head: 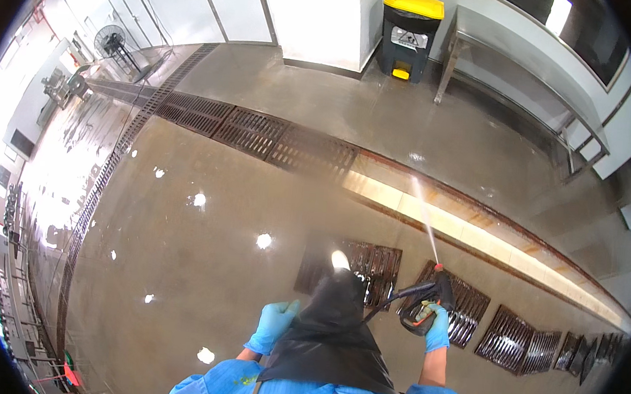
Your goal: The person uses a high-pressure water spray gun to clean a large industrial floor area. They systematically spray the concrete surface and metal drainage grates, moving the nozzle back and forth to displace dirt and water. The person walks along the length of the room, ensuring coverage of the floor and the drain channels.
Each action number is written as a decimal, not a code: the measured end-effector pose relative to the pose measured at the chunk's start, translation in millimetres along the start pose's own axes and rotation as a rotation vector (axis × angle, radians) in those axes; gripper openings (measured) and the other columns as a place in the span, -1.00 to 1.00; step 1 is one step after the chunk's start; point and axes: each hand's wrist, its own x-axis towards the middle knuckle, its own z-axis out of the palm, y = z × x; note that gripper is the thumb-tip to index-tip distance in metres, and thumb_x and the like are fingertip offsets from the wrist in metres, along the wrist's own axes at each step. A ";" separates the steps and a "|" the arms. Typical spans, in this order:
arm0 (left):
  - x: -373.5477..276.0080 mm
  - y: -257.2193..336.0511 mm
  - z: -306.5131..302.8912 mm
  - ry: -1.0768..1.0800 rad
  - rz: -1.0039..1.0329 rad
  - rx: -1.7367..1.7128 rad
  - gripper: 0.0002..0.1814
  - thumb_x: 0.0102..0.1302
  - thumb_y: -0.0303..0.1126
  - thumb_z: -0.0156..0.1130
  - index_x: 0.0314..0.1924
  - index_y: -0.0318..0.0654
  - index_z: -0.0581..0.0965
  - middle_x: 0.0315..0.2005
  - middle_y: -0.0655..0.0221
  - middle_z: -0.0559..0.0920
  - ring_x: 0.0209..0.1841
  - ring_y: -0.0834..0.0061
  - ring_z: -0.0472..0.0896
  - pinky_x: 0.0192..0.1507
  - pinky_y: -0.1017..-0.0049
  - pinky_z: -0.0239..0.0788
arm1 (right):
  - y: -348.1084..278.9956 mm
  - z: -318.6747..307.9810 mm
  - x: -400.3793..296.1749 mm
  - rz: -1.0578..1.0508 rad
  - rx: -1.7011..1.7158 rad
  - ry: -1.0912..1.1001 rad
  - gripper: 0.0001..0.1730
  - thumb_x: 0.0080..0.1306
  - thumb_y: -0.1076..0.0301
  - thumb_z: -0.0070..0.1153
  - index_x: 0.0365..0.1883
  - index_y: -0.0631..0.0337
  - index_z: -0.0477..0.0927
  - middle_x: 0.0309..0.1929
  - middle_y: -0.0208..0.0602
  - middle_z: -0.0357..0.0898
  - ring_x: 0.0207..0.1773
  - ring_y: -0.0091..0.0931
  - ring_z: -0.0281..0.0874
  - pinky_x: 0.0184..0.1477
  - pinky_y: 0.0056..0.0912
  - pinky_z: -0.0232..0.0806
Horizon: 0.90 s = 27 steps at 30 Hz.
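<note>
My right hand point(437, 328), in a light blue glove, grips the black handle of a pressure washer spray gun point(444, 290) with a red nozzle tip. A thin jet of water point(425, 219) leaves the tip and reaches the uncovered floor drain channel point(458, 216). A black hose runs from the gun towards the black apron point(332, 331). My left hand point(278, 319), gloved too, is beside the apron with its fingers curled; whether they pinch the apron edge cannot be told. Lifted drain grates point(459, 314) lie on the wet floor around the gun.
Drain grates point(248, 130) cover the channel's left part. Beyond it stand a pedal bin with a yellow lid point(414, 5) and a stainless steel table point(526, 58). A pedestal fan point(111, 42) stands far left. More loose grates point(510, 334) lie to the right.
</note>
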 end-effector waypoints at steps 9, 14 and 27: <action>90.4 104.7 1.3 0.126 -0.070 -0.150 -0.52 0.33 -0.11 0.15 -0.59 -0.38 0.56 -0.73 0.43 0.51 -0.70 0.65 0.38 -0.66 0.55 0.20 | -114.6 126.2 105.2 0.178 -0.126 -0.060 -0.68 0.18 0.35 -0.07 -0.22 0.44 0.50 -0.63 -0.37 0.40 -0.60 -0.47 0.36 -0.42 -0.33 0.35; 127.2 155.2 -9.9 0.136 -0.209 -0.151 -0.54 0.32 -0.08 0.11 -0.53 -0.34 0.60 -0.69 0.35 0.58 -0.67 0.58 0.50 -0.68 0.52 0.32 | -165.9 189.5 157.6 0.225 -0.173 -0.088 -0.68 0.17 0.37 -0.06 -0.23 0.48 0.51 -0.62 -0.37 0.41 -0.59 -0.46 0.37 -0.40 -0.27 0.35; 203.3 248.7 12.8 0.428 -0.170 -0.290 -0.54 0.32 -0.08 0.14 -0.52 -0.36 0.61 -0.66 0.33 0.62 -0.62 0.55 0.59 -0.62 0.52 0.38 | -230.5 316.4 343.8 0.475 -0.372 -0.299 -0.87 0.13 0.38 -0.07 -0.47 0.25 0.46 -0.66 -0.30 0.43 -0.64 -0.41 0.39 -0.47 -0.28 0.39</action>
